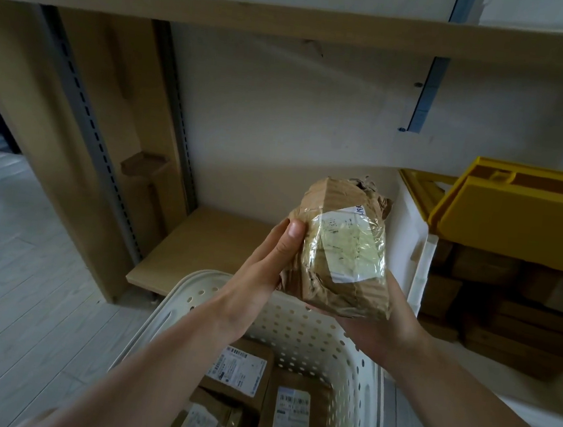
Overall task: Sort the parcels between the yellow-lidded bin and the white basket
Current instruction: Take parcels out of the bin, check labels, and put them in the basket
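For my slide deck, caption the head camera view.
Both hands, left hand and right hand, hold a crumpled brown parcel above the white basket.

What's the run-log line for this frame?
phase: parcel held | left hand: grips parcel side | right hand: holds it from below | position: above basket | bin: lid open

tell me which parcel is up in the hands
The crumpled brown paper parcel, held by both the left hand and right hand; the others lie in the white basket.

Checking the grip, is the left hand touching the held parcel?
Touching. The head view shows the left hand gripping the parcel's left side, thumb pressed on its front.
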Demonstrator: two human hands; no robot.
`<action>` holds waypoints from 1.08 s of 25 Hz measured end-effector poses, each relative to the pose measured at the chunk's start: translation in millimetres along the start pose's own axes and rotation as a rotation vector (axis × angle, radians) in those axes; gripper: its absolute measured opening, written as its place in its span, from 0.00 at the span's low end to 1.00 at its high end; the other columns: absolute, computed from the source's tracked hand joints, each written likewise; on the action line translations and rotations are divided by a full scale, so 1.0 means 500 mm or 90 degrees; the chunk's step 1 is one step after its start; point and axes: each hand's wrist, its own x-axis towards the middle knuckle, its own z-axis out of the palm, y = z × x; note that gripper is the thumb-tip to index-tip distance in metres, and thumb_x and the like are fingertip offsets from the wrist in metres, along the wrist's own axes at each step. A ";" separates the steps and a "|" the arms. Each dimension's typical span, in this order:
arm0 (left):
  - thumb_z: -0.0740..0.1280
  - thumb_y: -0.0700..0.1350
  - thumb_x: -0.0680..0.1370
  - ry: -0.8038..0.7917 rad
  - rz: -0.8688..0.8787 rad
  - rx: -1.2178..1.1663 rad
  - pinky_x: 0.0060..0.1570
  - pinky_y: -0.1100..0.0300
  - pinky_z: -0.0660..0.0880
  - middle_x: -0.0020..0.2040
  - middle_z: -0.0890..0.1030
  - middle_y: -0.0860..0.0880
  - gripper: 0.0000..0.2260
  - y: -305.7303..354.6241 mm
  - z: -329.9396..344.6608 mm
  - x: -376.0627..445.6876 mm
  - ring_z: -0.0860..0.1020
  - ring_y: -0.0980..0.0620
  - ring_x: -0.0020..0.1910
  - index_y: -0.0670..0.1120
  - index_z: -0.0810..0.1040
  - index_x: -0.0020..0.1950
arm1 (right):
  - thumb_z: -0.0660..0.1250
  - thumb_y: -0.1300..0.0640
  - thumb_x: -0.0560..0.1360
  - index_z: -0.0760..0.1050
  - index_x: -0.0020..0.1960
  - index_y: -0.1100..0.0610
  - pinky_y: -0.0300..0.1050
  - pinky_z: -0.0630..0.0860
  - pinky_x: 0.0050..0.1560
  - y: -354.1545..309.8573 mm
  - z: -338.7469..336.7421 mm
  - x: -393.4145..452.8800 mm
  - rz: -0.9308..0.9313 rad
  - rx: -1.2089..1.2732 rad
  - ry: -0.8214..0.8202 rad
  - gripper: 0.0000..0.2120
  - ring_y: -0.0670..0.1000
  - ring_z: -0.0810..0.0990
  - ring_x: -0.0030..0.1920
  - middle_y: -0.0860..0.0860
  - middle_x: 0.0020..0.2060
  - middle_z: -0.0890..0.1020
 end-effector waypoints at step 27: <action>0.77 0.41 0.68 0.028 0.186 -0.126 0.55 0.45 0.82 0.55 0.84 0.48 0.30 0.012 0.039 -0.024 0.84 0.43 0.56 0.47 0.69 0.65 | 0.80 0.39 0.65 0.70 0.71 0.53 0.55 0.81 0.60 -0.007 -0.036 -0.008 -0.132 -0.358 0.217 0.41 0.54 0.82 0.63 0.52 0.63 0.82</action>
